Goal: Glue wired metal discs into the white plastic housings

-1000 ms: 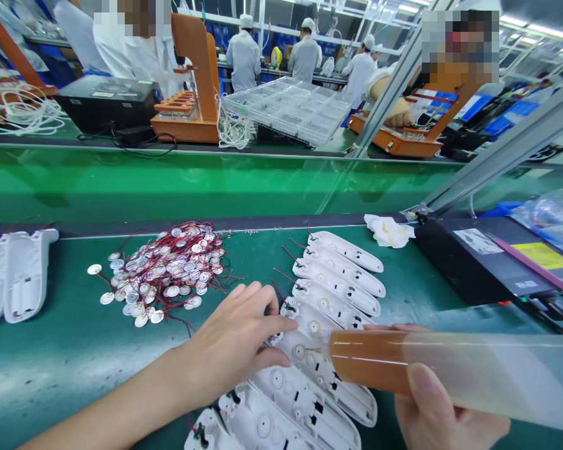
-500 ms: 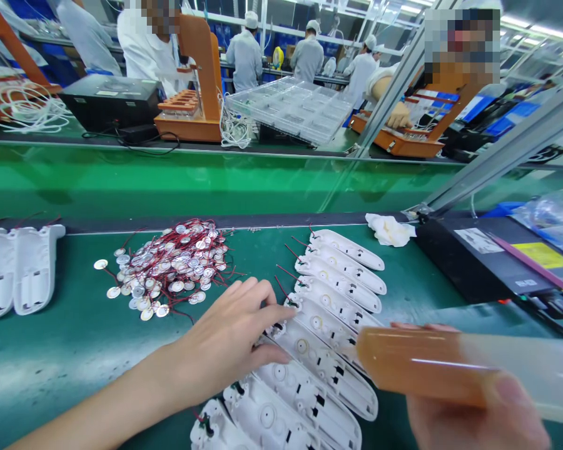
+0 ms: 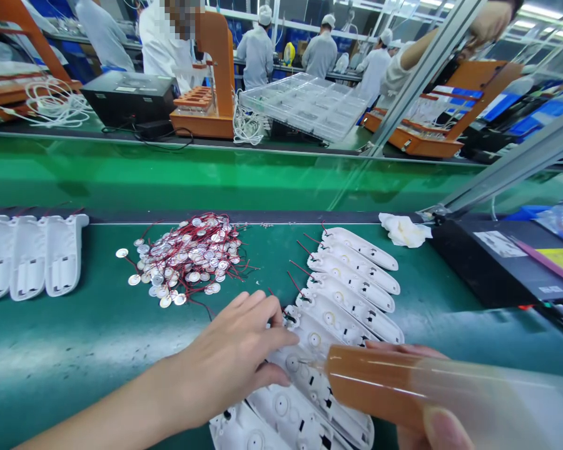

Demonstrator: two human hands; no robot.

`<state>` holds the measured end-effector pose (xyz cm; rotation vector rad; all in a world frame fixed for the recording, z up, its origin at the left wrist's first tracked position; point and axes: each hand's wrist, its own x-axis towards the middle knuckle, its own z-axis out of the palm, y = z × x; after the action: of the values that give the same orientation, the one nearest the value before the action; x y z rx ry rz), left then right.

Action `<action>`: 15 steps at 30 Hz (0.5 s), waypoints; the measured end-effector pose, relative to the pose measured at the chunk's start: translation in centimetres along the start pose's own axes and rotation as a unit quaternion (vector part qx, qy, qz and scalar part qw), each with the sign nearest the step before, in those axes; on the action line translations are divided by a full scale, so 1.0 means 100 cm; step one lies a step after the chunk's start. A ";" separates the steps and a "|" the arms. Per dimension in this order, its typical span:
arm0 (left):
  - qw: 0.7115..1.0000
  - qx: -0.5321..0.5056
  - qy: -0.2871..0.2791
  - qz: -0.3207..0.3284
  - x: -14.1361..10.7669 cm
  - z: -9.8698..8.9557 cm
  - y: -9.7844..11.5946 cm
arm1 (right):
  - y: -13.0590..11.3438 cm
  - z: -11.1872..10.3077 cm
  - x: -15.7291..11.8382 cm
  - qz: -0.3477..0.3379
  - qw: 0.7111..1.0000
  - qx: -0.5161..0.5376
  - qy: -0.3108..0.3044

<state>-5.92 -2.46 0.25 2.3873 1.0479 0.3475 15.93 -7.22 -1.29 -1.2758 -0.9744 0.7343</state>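
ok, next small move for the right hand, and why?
Probably run the nozzle of the amber-filled tube around the plain-looking ring: the right hand holds the tip right by it, the left hand is at that white shell, and the farther rings look yellowish.

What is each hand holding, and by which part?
Right hand: translucent, part-amber plastic tube, gripped around its outside near the amber end. Left hand: at long white plastic shells; whether it grips one cannot be told.
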 end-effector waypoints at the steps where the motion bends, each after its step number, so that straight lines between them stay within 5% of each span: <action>1: 1.000 0.001 0.000 0.000 0.000 0.000 0.000 | 0.001 0.001 -0.001 -0.007 1.000 0.002 0.007; 15: 1.000 -0.010 -0.002 0.007 -0.001 0.001 -0.001 | 0.020 -0.007 -0.004 0.032 0.999 0.025 -0.011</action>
<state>-5.94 -2.50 0.14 2.3773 1.0210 0.3582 16.51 -7.54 -3.30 -1.2631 -0.9304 0.8194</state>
